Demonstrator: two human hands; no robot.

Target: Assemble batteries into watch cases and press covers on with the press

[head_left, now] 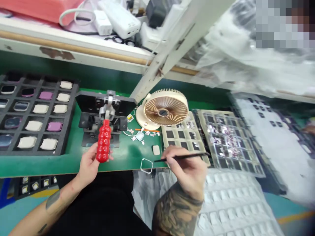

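My left hand (pixel 89 166) is beside and partly behind the red ribbed handle (pixel 103 142) of a black toggle press (pixel 105 105). Its fingers curl behind the handle, with fingertips showing on the far side; what they hold is hidden. My right hand (pixel 188 168) grips black tweezers (pixel 185 156), their tip pointing left over the bench edge. Just left of that tip lies a thin white square frame (pixel 146 166) with rounded corners. A small cream watch-shaped piece (pixel 156 150) rests on the green mat above it.
A dark foam tray (pixel 70 131) with cream and purple watch-shaped cases stands left. A cream fan (pixel 166 108) is behind the mat's scraps (pixel 142 142). Compartment trays (pixel 172 143) with small parts lie right, a white moulded tray (pixel 228 203) below. A post (pixel 169 49) rises behind.
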